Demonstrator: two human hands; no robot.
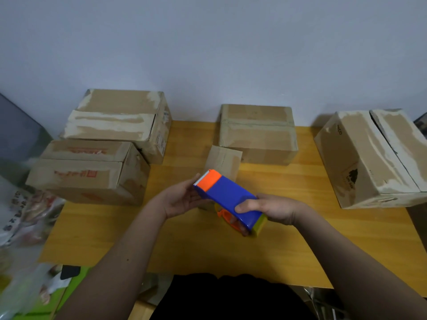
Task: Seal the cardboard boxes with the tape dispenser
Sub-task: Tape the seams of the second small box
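Blue-orange tape dispenser [227,199]: gripped at rear by right hand [272,207]; toothed end at 10 o'clock, cupped by half-curled left hand [184,197].

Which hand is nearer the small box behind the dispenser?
Left. The left hand holds the tape dispenser at its toothed front end, just below the small box; the right hand grips the rear end, farther toward the person.
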